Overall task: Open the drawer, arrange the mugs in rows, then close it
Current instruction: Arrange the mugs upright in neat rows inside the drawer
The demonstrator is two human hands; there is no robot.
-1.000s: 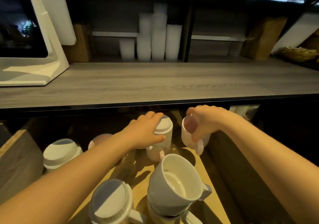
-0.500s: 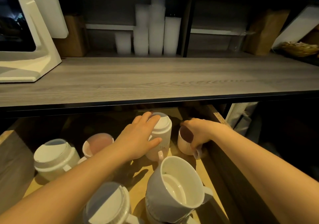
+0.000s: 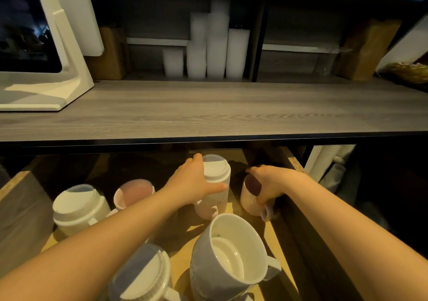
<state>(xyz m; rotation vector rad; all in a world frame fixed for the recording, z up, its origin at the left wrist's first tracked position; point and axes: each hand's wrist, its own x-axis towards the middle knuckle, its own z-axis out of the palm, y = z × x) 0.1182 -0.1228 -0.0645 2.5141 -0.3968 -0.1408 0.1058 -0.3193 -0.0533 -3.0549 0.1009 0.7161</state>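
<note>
Arranging is under way in the open drawer (image 3: pixel 273 233), lower centre of frame: left hand (image 3: pixel 196 182) clamped round an upturned mug (image 3: pixel 214 185), right hand (image 3: pixel 269 183) pinching a ribbed mug (image 3: pixel 249 201) beside it; next, both likely need setting level in one row
</note>
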